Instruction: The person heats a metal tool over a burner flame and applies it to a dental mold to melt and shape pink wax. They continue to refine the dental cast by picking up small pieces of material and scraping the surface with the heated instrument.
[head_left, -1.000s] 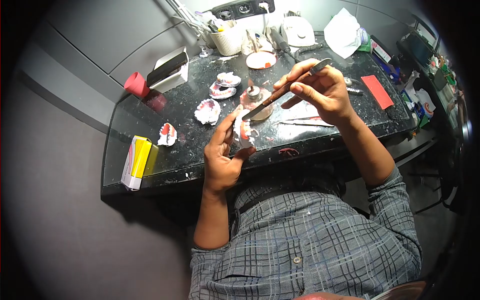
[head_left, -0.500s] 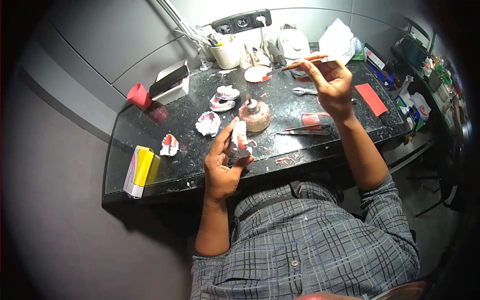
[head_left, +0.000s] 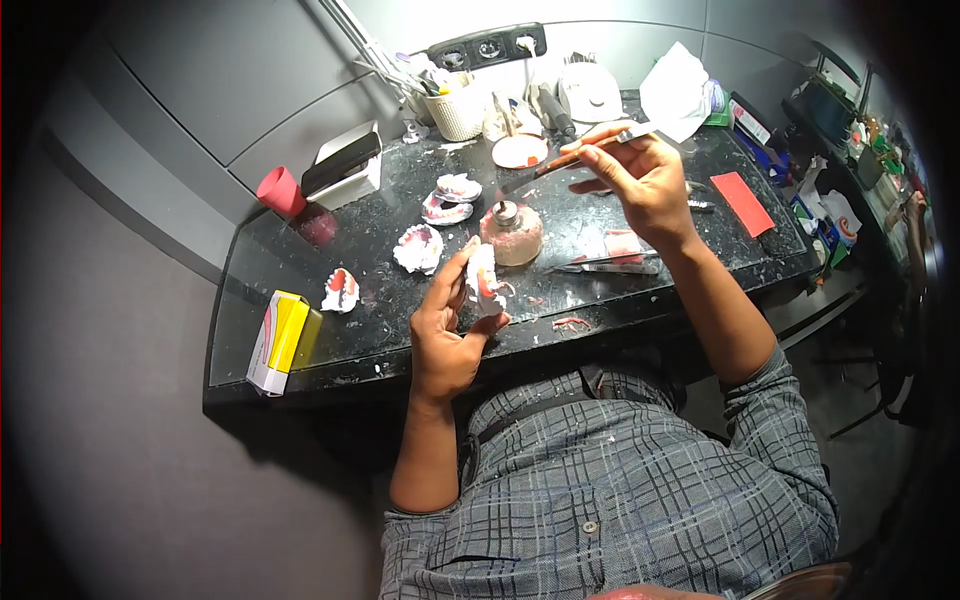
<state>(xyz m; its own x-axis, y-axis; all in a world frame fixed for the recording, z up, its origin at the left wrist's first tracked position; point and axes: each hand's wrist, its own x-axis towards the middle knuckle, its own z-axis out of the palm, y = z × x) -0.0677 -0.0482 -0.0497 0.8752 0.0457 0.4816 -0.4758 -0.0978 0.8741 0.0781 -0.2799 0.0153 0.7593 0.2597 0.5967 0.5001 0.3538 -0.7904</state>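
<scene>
My left hand [head_left: 445, 345] holds a white dental cast [head_left: 482, 280] with red wax on it, upright near the table's front edge. Between the fingers and thumb of my right hand [head_left: 645, 185] is a spatula [head_left: 550, 170] with a brown handle. Its blade points left, just above the metal wick holder of a glass burner [head_left: 512, 235]. The burner stands just behind the cast. A round white dish [head_left: 520, 151] with a bit of red wax lies behind the burner.
More casts [head_left: 418, 248] and a wax-covered piece [head_left: 340, 290] lie left, near a yellow box [head_left: 284, 340] and red cup [head_left: 280, 191]. A white tray [head_left: 372, 170] and tool basket [head_left: 457, 110] stand behind. Tweezers [head_left: 610, 267] and a red wax sheet [head_left: 743, 203] are right.
My right hand has moved slightly down and left, bringing the spatula blade from the white dish to above the burner. My left hand and the cast have hardly moved.
</scene>
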